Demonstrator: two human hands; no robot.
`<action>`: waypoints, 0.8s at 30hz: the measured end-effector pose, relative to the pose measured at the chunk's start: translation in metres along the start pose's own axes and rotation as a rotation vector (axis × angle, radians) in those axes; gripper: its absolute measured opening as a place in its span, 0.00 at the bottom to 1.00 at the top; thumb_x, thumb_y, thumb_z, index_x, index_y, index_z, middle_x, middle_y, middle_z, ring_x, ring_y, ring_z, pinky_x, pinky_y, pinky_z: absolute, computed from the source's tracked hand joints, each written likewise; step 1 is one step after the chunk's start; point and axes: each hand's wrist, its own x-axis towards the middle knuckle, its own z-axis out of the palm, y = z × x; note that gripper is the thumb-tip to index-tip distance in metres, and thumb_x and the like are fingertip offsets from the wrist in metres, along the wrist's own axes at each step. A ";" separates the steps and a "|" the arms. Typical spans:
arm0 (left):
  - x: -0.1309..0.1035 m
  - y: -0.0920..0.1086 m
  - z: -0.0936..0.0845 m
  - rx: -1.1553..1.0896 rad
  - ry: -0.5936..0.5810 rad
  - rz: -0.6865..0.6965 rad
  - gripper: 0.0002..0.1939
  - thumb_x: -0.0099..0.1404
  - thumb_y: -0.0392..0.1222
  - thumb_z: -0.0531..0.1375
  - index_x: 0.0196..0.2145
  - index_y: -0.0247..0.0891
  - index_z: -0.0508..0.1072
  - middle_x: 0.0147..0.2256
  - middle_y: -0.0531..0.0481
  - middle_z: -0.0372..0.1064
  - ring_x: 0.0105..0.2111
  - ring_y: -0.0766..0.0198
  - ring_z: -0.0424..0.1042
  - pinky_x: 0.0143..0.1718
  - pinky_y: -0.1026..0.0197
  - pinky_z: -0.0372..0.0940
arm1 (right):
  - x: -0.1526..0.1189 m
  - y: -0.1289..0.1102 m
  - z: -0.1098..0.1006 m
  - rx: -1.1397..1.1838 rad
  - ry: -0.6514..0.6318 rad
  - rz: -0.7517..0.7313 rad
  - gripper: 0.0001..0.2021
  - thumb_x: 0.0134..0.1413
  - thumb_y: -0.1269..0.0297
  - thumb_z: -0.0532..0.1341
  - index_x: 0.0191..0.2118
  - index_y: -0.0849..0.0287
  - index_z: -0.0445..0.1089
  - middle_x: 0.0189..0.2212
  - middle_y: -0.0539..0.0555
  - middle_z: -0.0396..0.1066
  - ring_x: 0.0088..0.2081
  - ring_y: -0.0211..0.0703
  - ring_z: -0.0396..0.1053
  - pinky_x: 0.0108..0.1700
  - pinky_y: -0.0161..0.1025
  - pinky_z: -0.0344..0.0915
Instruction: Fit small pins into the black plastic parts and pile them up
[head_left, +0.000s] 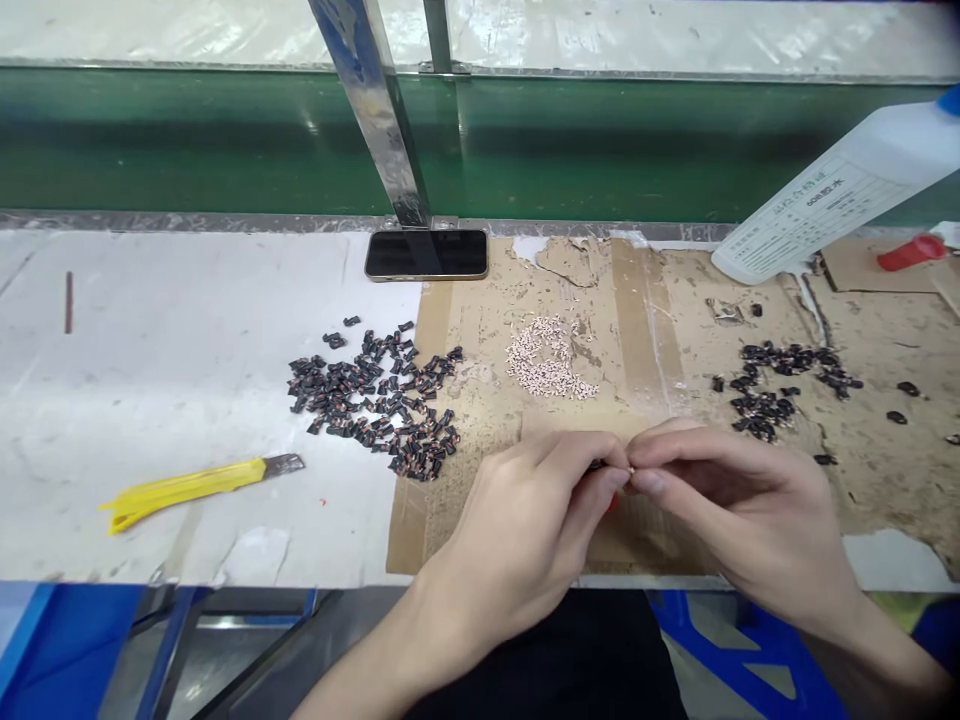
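Observation:
Over the cardboard [480,440], my left hand [525,510] and my right hand [742,500] meet fingertip to fingertip. My left thumb and forefinger pinch a small black part [598,464], mostly hidden by the fingers. My right thumb and forefinger are closed on a tiny copper-coloured piece [631,470] at the meeting point. Beyond the hands lies a patch of tiny copper-coloured pieces [551,360]. Loose black parts with copper bits [375,395] are spread to the left. Another group of shiny black parts [765,390] lies right of my right hand.
A phone [427,254] rests at the foot of a metal post [382,120]. A yellow-wrapped blade [202,490] lies at left. At back right are a white bottle [832,190] and a red cap-like piece [911,253]. Something red [613,502] shows beneath my fingers.

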 end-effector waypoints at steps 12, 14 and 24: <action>-0.006 0.007 -0.023 -0.519 -0.393 -0.497 0.07 0.75 0.41 0.60 0.40 0.41 0.78 0.32 0.53 0.72 0.31 0.64 0.69 0.33 0.63 0.66 | -0.002 -0.007 -0.021 -0.452 -0.363 -0.402 0.13 0.61 0.74 0.67 0.47 0.49 0.75 0.42 0.53 0.80 0.37 0.44 0.81 0.35 0.38 0.79; -0.008 0.006 -0.022 -0.538 -0.403 -0.516 0.07 0.74 0.41 0.60 0.38 0.41 0.78 0.30 0.54 0.72 0.31 0.64 0.69 0.33 0.64 0.65 | -0.005 -0.008 -0.020 -0.486 -0.385 -0.426 0.12 0.62 0.73 0.66 0.47 0.49 0.74 0.41 0.53 0.80 0.38 0.44 0.81 0.37 0.36 0.79; -0.037 -0.005 -0.004 -0.582 -0.213 -0.549 0.04 0.73 0.37 0.63 0.43 0.44 0.77 0.30 0.55 0.78 0.30 0.65 0.76 0.32 0.65 0.69 | -0.035 0.015 -0.014 -0.388 -0.317 -0.207 0.08 0.63 0.72 0.63 0.42 0.50 0.69 0.43 0.54 0.72 0.41 0.44 0.77 0.41 0.39 0.78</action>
